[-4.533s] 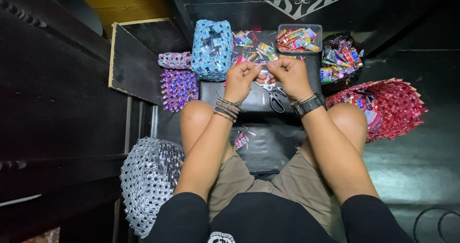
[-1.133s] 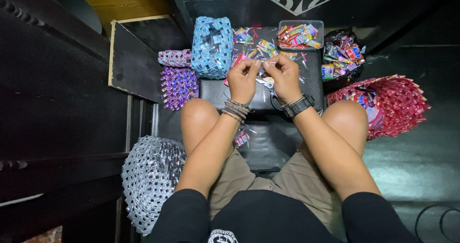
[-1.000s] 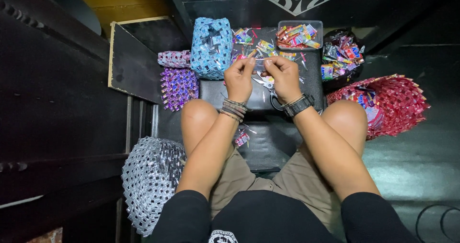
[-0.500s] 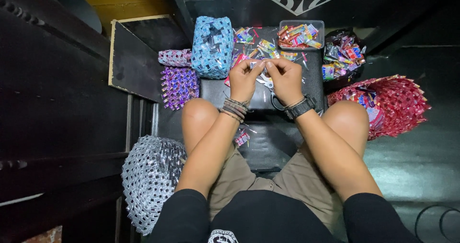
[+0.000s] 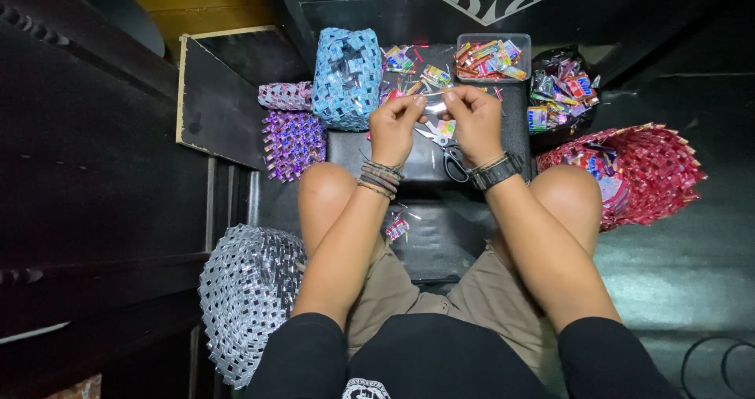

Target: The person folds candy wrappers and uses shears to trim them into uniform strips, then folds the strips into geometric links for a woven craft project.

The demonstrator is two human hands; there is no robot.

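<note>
My left hand and my right hand meet over a small black table between my knees. Together their fingertips pinch a small silvery folded wrapper strip. Bracelets sit on my left wrist and a dark watch on my right. Scissors lie on the table just under my right hand. Loose colourful wrappers are scattered beyond my fingers.
A clear tray of folded wrappers and a black bag of wrappers stand at the back right. Woven bags surround me: blue, purple, silver, red. A dark board leans at left.
Both hands have kept working the small strip in nearly the same spot, shifting slightly forward and back. Nothing else has moved.
</note>
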